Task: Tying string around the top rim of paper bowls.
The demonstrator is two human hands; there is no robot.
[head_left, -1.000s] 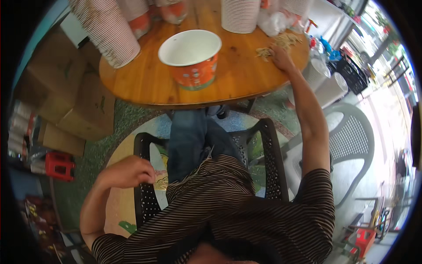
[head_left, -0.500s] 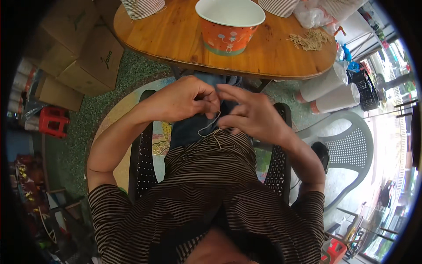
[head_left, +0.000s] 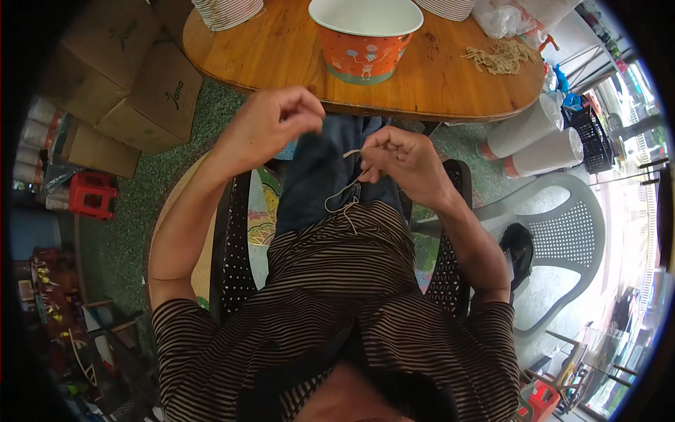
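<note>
Head camera: a person seated at a wooden table [head_left: 274, 67] pinches a thin string [head_left: 351, 152] in the right hand [head_left: 403, 160], thumb and fingertips pressed together above the lap. One short, pale end juts out leftward from the fingers; below, strands loop over the jeans [head_left: 306, 193] and onto the striped shirt [head_left: 337, 246] (whether they form one length or several cannot be told). The left hand [head_left: 271, 125] hangs apart from the right, by the table's near edge, fingers curled and slightly blurred; whether it grips anything is unclear. On the table, an orange tub [head_left: 367, 60] with a white inside stands upright, beyond both hands. To its right lies a pale tangle [head_left: 503, 58], just beside a clear bag [head_left: 498, 21]. Brown boxes [head_left: 151, 102] and a red stool [head_left: 93, 195] occupy the floor at left; a grey chair [head_left: 562, 228] and a black crate [head_left: 590, 137] stand at right.
</note>
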